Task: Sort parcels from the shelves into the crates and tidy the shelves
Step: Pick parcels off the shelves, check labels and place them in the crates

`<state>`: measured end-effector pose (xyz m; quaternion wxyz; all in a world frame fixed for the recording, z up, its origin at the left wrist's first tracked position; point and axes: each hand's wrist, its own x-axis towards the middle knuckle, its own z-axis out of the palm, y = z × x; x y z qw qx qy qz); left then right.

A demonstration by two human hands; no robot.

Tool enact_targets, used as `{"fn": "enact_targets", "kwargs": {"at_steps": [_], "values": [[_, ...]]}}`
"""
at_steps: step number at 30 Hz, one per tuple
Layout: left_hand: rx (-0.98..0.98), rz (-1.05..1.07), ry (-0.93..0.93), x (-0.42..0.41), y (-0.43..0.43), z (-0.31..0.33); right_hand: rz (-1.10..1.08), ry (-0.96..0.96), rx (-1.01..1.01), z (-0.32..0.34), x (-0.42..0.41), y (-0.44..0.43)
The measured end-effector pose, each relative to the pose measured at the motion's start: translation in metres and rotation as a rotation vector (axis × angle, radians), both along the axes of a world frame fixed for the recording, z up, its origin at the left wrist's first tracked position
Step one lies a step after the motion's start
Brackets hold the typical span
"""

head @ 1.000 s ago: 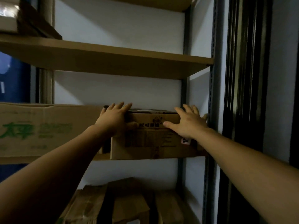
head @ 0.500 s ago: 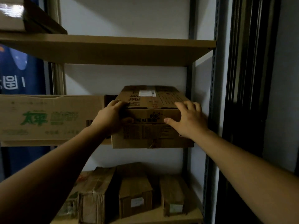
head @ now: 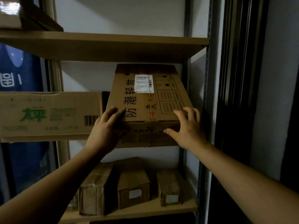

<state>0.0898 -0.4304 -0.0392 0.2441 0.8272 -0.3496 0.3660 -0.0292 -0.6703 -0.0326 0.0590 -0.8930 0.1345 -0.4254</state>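
A brown cardboard box (head: pixel 148 101) sits in the middle bay of a metal shelving unit, at the right end, held by two bare hands. Its top face shows large black Chinese characters, printed grid symbols and a white shipping label (head: pixel 144 83) towards its far edge. Whether its underside touches the shelf board cannot be told.

The left hand (head: pixel 105 133) grips the box's near left corner: its fingers (head: pixel 111 113) lie curled over the top face and the thumb presses the front face. The right hand (head: pixel 187 128) grips the near right corner the same way, fingers (head: pixel 182 113) hooked over the top edge and thumb flat against the front. Both forearms reach up from 6 o'clock.

At 9 o'clock from the box, just beside it, a long carton (head: pixel 48 113) with green lettering and a barcode lies on the middle shelf (head: pixel 42 139). At 12 o'clock the upper shelf (head: pixel 103 46) spans the bay, with the corner of another box (head: pixel 24 15) on it at 10 o'clock. At 6 o'clock three small parcels (head: pixel 134 188) stand side by side on the lower shelf (head: pixel 145 210); two carry pale labels on their fronts. At 3 o'clock a grey slotted upright (head: pixel 208 110) frames the unit, with dark vertical panels (head: pixel 239 94) beyond it. Blue material with white print (head: pixel 21 71) shows behind the unit at 9 o'clock. The room is dim.
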Motion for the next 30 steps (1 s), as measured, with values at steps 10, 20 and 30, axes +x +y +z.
{"fn": "enact_targets", "kwargs": {"at_steps": [10,20,30], "values": [[-0.084,-0.096,-0.080,-0.009,0.005,-0.051,-0.009,-0.144,-0.060,-0.050,-0.006,-0.002],[-0.005,-0.026,-0.061,-0.003,0.004,-0.013,0.016,0.007,0.042,-0.013,-0.008,-0.001],[0.054,0.088,-0.020,0.022,-0.023,0.048,0.037,0.084,0.003,0.048,0.029,-0.016]]}}
